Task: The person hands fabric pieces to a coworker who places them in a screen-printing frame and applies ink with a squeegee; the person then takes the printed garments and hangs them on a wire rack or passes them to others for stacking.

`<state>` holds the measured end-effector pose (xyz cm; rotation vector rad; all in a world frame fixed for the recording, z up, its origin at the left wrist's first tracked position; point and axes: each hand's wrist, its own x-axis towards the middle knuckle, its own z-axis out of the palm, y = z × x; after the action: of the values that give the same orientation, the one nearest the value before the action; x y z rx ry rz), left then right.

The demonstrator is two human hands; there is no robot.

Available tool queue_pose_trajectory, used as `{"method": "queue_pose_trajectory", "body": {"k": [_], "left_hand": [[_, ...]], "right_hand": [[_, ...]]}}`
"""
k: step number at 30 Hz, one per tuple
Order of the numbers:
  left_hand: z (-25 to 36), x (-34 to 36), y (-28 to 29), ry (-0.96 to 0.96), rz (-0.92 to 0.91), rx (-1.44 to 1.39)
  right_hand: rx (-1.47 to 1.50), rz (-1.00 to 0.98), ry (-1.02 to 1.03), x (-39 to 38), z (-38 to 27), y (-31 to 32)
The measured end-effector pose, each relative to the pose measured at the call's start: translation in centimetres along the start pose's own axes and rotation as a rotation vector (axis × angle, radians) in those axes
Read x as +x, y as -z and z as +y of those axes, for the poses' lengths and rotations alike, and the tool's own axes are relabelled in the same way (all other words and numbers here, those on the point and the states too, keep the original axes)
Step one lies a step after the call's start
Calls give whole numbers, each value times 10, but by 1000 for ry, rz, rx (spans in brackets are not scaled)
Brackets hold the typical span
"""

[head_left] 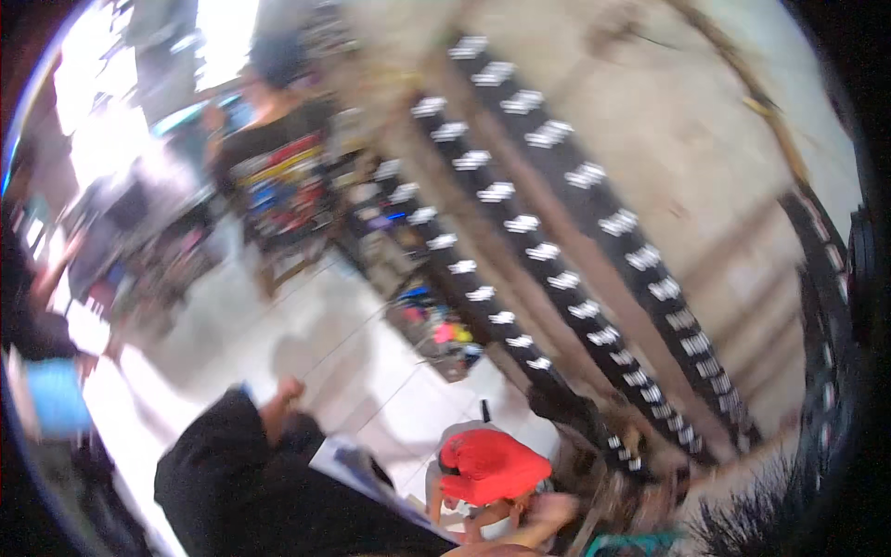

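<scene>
The whole view is smeared by motion. My right hand (554, 509) reaches in at the lower edge, its forearm bare. It is close to a person in a red top (497, 464) who bends over the floor; whether it touches them I cannot make out, and its fingers are blurred. Black clothing (232, 473) fills the lower left, with a pale printed panel (357, 475) along its side. Past it shows a small blurred shape that looks like my left hand (281, 399), near no object I can name. Its fingers cannot be made out.
Long black strips with white marks (543, 251) run slantwise along the beige wall (705, 139). A box of bright small items (432, 330) stands by the wall. One person in a dark printed shirt (283, 176) is farther off; another (56, 395) is at the left. Pale tiles (334, 357) cover the floor.
</scene>
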<state>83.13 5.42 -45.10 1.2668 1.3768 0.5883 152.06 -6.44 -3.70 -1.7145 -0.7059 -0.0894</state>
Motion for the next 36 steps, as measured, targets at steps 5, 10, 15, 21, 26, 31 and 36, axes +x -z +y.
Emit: {"method": "queue_pose_trajectory", "body": {"k": [5, 10, 15, 21, 26, 31, 36], "left_hand": [[-103, -189, 132, 992, 762, -112], [-93, -287, 137, 770, 823, -631], [-98, -317, 141, 729, 781, 27], [-118, -439, 241, 599, 1137, -1013], [-125, -501, 266, 735, 1572, -1246], [-129, -504, 226, 851, 1513, -1370], [-113, -479, 204, 1032, 1246, -1263]], "right_hand": [[-88, -1609, -576, -320, 42, -189], [99, -2040, -596, -432, -39, -299], [-103, -1386, -756, -440, -47, -417], [-307, -1585, -827, -572, -118, -481], [-371, -2048, -677, -732, -208, -548], [-27, -2243, -586, -881, -348, -642], [204, -2090, -710, -1003, -471, -748]]}}
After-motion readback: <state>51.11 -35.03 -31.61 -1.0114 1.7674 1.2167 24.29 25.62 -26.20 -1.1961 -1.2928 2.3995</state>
